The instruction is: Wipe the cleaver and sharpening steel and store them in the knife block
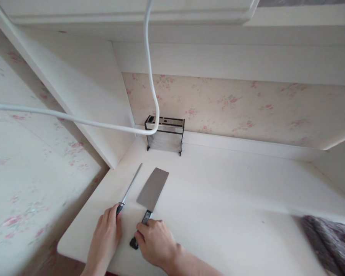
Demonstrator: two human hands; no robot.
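My left hand [107,230] is closed around the black handle of a honing steel [131,184], whose thin grey rod points away from me over the white desk. To its right, my right hand [155,239] grips the dark handle of a cleaver [153,189]. The cleaver's broad grey blade angles away and to the right, with the butt of its handle sticking out below my fingers. Steel and blade are apart, side by side. Both seem to rest on or just above the desktop; I cannot tell which.
Against the back of the white desk [218,191] stands a knife holder [165,134] with a slotted top. A white cable [103,125] crosses in front of it. A dark furry cloth [330,241] lies at the right. A white side panel [83,88] rises at the left.
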